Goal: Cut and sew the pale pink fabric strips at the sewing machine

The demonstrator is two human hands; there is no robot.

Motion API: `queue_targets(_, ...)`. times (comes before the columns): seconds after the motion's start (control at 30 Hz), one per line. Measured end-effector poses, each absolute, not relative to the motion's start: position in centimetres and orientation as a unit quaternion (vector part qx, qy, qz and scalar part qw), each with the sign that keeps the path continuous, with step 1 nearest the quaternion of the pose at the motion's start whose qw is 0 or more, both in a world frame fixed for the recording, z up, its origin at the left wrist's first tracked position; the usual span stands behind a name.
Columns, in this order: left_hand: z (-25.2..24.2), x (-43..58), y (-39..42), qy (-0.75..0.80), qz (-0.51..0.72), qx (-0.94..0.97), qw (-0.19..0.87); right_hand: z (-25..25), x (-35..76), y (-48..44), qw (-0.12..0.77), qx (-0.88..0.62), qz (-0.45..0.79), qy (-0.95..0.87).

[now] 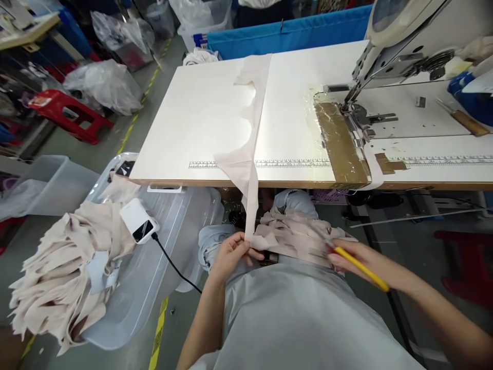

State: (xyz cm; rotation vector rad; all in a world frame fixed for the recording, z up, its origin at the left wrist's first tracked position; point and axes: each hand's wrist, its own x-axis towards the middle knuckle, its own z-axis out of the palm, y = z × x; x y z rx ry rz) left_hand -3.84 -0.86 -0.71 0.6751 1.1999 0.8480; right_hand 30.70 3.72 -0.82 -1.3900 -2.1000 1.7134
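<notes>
My left hand (234, 253) pinches the lower end of a pale pink fabric strip (252, 190) between thumb and fingers. The strip runs up over the table's front edge and lies on the white tabletop, with a scalloped left edge. In my right hand (352, 254) are yellow-handled thread snips (362, 268), handle pointing back along the wrist; their tip is blurred. This hand is by the right end of a heap of similar pink fabric pieces (292, 231) on my lap.
A sewing machine (358, 113) stands on the right of the white table (200, 108), with a wooden-handled tool (468, 121) beyond. To the left, a clear plastic bin (154, 277) carries a pile of pink strips (73, 262) and a white device (139, 221) with a black cable.
</notes>
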Motion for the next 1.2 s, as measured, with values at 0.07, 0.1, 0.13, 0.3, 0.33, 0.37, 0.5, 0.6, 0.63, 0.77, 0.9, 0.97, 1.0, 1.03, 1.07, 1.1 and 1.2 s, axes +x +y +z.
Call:
queue_targets(0.07,-0.5,-3.0,-1.1,0.534,0.393,0.289,0.690,0.2,26.4,4.9,-0.002,-0.371,0.580,-0.725)
queue_targets(0.1,-0.4,-2.8,-1.2,0.535,0.398,0.285,0.689,0.5,24.8,5.6,-0.025,-0.339,0.584,-0.737)
queue_targets(0.13,-0.3,-2.6,-1.3,0.536,0.401,0.282,0.688,0.7,23.7,6.3,-0.046,-0.316,0.584,-0.747)
queue_targets(0.3,-0.1,-2.6,-1.6,0.545,0.392,0.275,0.689,0.7,21.3,8.8,-0.100,-0.264,0.581,-0.763)
queue_targets(0.33,0.0,-2.6,-1.6,0.548,0.390,0.274,0.688,0.6,21.0,9.0,-0.097,-0.259,0.574,-0.771)
queue_targets(0.37,0.0,-2.6,-1.6,0.552,0.389,0.273,0.686,0.6,20.8,9.1,-0.091,-0.253,0.567,-0.778)
queue_targets(0.5,0.0,-2.4,-1.6,0.561,0.396,0.271,0.675,0.3,20.3,9.0,-0.070,-0.244,0.539,-0.804)
queue_targets(0.6,-0.1,-2.3,-1.7,0.564,0.401,0.271,0.669,0.2,20.4,8.6,-0.059,-0.271,0.465,-0.841)
queue_targets(0.63,-0.1,-2.2,-1.7,0.565,0.402,0.271,0.668,0.2,20.4,8.4,-0.058,-0.279,0.435,-0.854)
queue_targets(0.77,-0.2,-2.2,-1.6,0.566,0.402,0.274,0.666,0.4,20.5,8.1,-0.057,-0.293,0.358,-0.885)
queue_targets(0.9,0.0,-2.3,-1.5,0.565,0.403,0.275,0.665,0.6,20.3,8.1,-0.069,-0.308,0.338,-0.887)
queue_targets(0.97,0.0,-2.2,-1.4,0.564,0.403,0.274,0.667,0.6,20.2,8.0,-0.065,-0.315,0.338,-0.884)
queue_targets(1.0,0.0,-2.2,-1.4,0.564,0.402,0.274,0.667,0.6,20.3,8.0,-0.063,-0.317,0.341,-0.883)
queue_targets(1.03,0.0,-2.2,-1.4,0.564,0.401,0.274,0.668,0.5,20.3,7.9,-0.061,-0.316,0.345,-0.882)
queue_targets(1.07,-0.1,-2.2,-1.4,0.565,0.401,0.273,0.667,0.5,20.3,7.9,-0.057,-0.315,0.346,-0.882)
queue_targets(1.1,-0.1,-2.2,-1.4,0.567,0.401,0.272,0.666,0.5,20.4,7.8,-0.054,-0.314,0.344,-0.883)
queue_targets(1.2,-0.3,-2.1,-1.4,0.569,0.399,0.274,0.665,0.4,20.2,7.6,-0.053,-0.313,0.319,-0.893)
